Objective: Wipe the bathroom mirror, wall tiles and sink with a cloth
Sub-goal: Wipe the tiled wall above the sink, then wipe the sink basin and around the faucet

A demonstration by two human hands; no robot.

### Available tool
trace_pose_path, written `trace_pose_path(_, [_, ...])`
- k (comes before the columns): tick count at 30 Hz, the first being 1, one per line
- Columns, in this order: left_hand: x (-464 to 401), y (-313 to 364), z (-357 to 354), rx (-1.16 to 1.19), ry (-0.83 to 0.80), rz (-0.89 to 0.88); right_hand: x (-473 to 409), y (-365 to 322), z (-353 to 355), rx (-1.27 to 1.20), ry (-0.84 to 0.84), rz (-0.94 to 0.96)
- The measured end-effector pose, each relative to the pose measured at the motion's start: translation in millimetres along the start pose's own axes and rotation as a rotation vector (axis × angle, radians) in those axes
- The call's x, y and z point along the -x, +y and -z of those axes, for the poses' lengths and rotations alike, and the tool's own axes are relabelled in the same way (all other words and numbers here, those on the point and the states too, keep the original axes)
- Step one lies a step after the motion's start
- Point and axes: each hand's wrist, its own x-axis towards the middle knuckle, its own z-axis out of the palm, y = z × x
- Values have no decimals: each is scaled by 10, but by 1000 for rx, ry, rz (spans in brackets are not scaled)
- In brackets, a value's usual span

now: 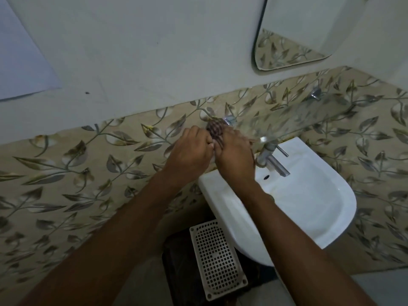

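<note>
Cloth (216, 130), checked and bunched, sits between your two hands against the leaf-patterned tiles (88, 173), just above the left back corner of the sink (309, 206). Your left hand (189, 151) and right hand (234, 153) touch each other, and both curl their fingers round the cloth. Just beside your right hand stands the tap (273, 160), under a glass shelf (309, 115), with the mirror (287, 40) higher on the wall.

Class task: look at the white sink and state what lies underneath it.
Under the sink, a white perforated plastic grid rests on something dark. The basin and the person's right forearm cover the rest, so no pipework can be seen.
</note>
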Motion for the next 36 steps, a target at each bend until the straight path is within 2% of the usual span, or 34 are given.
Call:
trace_pose_path(3, [-20, 28, 7, 75, 17, 52, -19, 50, -30, -70, -67, 84])
trace_pose_path(5, [9, 9, -6, 59, 29, 27, -116, 255, 17, -119, -67, 22])
trace_pose_path(9, [124, -68, -28, 60, 47, 20, -237, 473, 141, -32, -48, -170])
trace_pose_path(11, [174, -92, -39, 81, 45, 59, -144, 333, 167, -73, -47, -130])
trace_pose_path(15, [265, -108, -80, 90, 70, 100, 246, 55, 127, -189, -143, 86])
trace_pose_path(17, [309, -96, -105, 113, 49, 132, 387, 87, 146, -287, -164, 91])
trace_pose_path(19, [358, -79, -124, 134, 44, 138, 450, 220, 222, -421, -158, -13])
trace_pose_path(23, [563, -8, -145, 196, 89, 102, 602, 568, 429, -503, 63, -247])
trace_pose_path(26, [943, 101, -241, 313, 42, 229, 844, 740, 493, -576, 123, -325])
trace_pose_path(31, [1385, 229, -727, 474, -162, 429, 1183, 972, 183, -672, 19, -495])
trace_pose_path(36, [1314, 395, -982, 529, -272, 414, 1184, 1098, -46, -588, -163, -567])
